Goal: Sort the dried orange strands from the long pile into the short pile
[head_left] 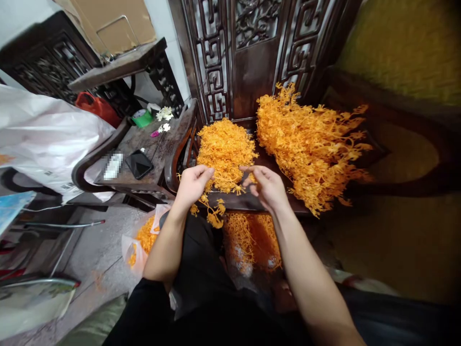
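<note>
My left hand [193, 186] is closed, thumb pressed to the fingers, at the front left of a pile of orange artificial sprigs [226, 149]. An orange sprig [213, 211] hangs from it over the seat's front edge. Curled at the pile's front right is my right hand [267, 186], its fingertips close together. A small dark piece shows by those fingertips, too unclear to name. To the right lies a bigger bundle of orange sprigs [306, 149], its stems pointing right.
The pile and bundle rest on a dark carved wooden seat [259, 202]. More orange pieces lie below it and in a plastic bag [144, 240] on the floor. At left, a side table [158, 154] carries a phone [139, 164], green tape [142, 117] and small flowers [164, 114].
</note>
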